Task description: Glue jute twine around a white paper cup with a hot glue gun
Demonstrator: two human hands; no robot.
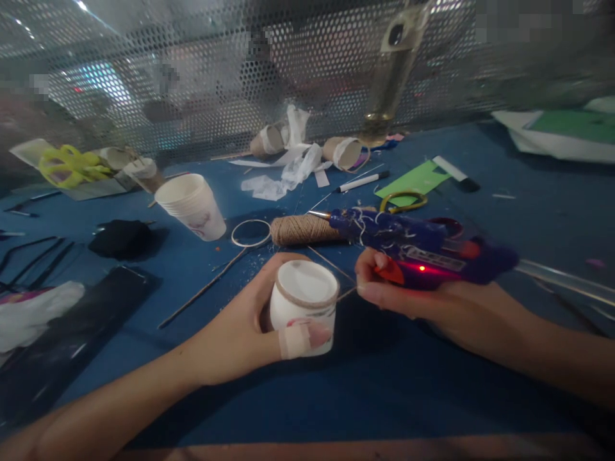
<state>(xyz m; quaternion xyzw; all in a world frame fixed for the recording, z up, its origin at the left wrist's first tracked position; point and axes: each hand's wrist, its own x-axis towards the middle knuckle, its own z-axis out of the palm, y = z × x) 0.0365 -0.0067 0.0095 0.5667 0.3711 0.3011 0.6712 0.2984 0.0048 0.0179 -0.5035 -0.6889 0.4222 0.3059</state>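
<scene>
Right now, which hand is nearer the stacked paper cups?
Left. The left hand, holding a white cup, is on the wearer's side of the stacked paper cups, slightly right; the right hand, holding the glue gun, is much farther to their right.

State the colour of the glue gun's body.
The glue gun body is dark blue, seen best in the head view.

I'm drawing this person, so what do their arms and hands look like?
No sleeves show on the left forearm or right forearm, and neither wrist wears a watch. The left hand has a pale beige bandage around its thumb. The right hand, partly hidden, shows no glove.
</scene>
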